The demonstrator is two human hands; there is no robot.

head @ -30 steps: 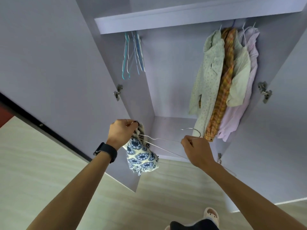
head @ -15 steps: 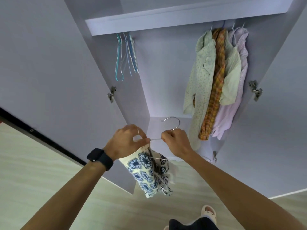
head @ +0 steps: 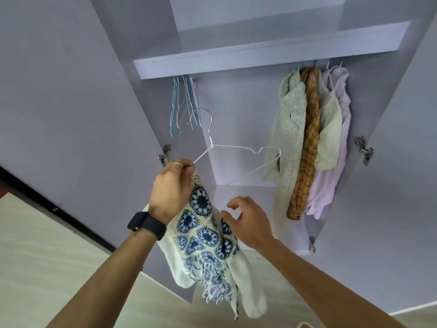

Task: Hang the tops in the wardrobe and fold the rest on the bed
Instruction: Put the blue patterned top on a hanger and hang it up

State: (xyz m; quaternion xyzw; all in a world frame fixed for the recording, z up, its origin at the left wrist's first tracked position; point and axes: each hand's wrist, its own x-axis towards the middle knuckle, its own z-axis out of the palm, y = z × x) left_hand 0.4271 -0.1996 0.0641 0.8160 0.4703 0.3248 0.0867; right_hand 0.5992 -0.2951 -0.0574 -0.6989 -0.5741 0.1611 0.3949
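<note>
White wire hanger (head: pixel 212 146) held up in front of the open wardrobe (head: pixel 238 110), its hook pointing upward and its far shoulder reaching toward the hung shirts; the left hand (head: pixel 172 188) pinches the near end of the hanger between thumb and fingertips, together with the upper edge of a cream top with blue floral medallions (head: pixel 203 235); the top hangs bunched below that hand, its fringed hem lowest, outside the wardrobe and not yet spread over the hanger. The right hand (head: pixel 251 224) is open, fingers loosely curved and holding nothing, just beside the cloth; whether it touches the fabric I cannot tell. A black smartwatch (head: pixel 146 224) sits on the left wrist. Under the shelf (head: pixel 260 56), empty blue and white hangers (head: pixel 184 102) cluster at the left; four shirts (head: pixel 312 138) hang at the right, pale green, orange plaid, cream and pink.
</note>
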